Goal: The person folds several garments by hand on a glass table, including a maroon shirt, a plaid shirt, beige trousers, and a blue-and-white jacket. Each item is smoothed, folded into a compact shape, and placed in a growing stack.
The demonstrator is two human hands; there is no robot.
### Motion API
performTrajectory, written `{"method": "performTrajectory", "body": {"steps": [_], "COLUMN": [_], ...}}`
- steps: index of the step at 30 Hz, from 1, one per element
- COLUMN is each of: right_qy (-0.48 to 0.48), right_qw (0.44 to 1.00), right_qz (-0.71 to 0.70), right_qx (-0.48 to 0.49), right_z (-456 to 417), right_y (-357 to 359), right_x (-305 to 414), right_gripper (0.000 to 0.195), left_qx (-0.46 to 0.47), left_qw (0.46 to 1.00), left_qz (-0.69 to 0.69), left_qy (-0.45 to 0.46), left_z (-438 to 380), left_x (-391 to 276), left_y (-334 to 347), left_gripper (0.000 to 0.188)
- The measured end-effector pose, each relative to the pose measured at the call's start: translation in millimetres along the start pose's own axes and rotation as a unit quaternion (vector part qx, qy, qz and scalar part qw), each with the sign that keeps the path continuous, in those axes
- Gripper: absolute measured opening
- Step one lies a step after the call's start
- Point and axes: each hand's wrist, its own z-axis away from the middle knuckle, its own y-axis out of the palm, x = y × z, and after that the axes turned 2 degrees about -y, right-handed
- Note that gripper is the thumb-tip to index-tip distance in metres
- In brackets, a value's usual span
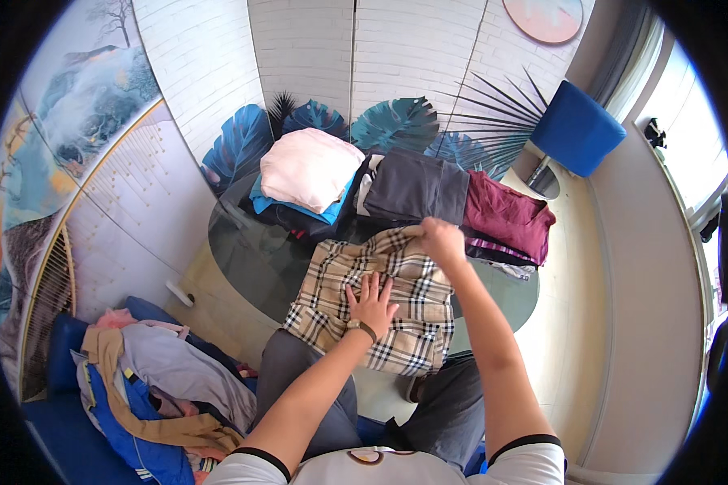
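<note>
A beige plaid garment (333, 285), checked in black and white, is spread over the near edge of the dark glass table and hangs down toward my knees. My left hand (371, 308) lies flat on its middle, fingers spread. With its fingers closed, my right hand (444, 244) grips the cloth at the far right corner. Behind the garment stand folded piles: a pale pink piece (309, 173) over a bright blue one (261, 197), a dark grey piece (415, 188), and a maroon top (509, 215) over striped and patterned pieces.
The oval glass table (242, 260) stands before my knees. On a blue seat (73, 436) to my left lies a loose heap of clothes (176, 364). A blue stool (576, 130) stands at the far right, near the window. A leaf-patterned folding screen (394, 121) rises behind the table.
</note>
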Motion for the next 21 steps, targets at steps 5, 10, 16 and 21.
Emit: {"method": "performTrajectory", "body": {"steps": [5,10,16,21], "right_qy": [-0.236,-0.133,-0.089,-0.071], "right_qw": [0.968,0.99,0.996,0.996], "right_qz": [0.03,0.022,0.03,0.03], "right_qx": [-0.083,-0.029,0.005,0.046], "right_z": [78,152,162,164], "right_y": [-11,16,21,25], "right_x": [40,16,11,4], "right_gripper": [0.016,0.011,0.014,0.016], "left_qx": [0.097,-0.208,-0.071,-0.182], "left_qw": [0.995,0.967,0.996,0.959], "left_qz": [-0.003,0.14,-0.011,-0.021], "left_qy": [-0.028,-0.03,0.059,0.217], "left_z": [-15,-31,-63,-61], "left_x": [-5,28,52,79], "left_y": [-23,-27,-54,-59], "left_gripper": [0.049,0.036,0.03,0.008]}}
